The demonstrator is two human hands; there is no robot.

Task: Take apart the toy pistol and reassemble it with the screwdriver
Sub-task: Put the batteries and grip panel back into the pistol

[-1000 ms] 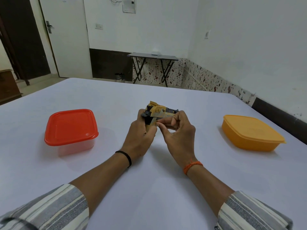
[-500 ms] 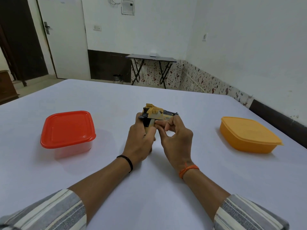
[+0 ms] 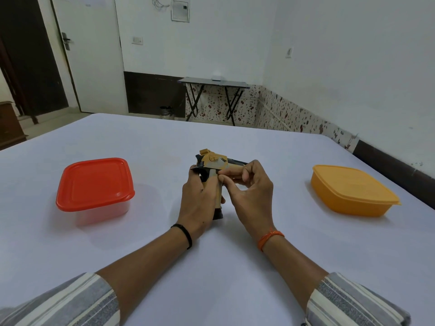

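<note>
— What's behind the white-covered table (image 3: 164,142)?

— White walls (image 3: 353,55) with a dark skirting band (image 3: 150,92), which gives way to a red-speckled tile strip (image 3: 282,109) toward the right corner.

— Any furniture?

— A small folding table (image 3: 213,81) with crossed black legs stands against the far wall. A white door (image 3: 91,57) with a metal handle is at the left, a dark doorway (image 3: 26,55) beside it.

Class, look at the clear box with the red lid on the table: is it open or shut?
Shut. The red lid sits flat on the clear plastic box, its rim overlapping the box edge on the sides in view.
</note>
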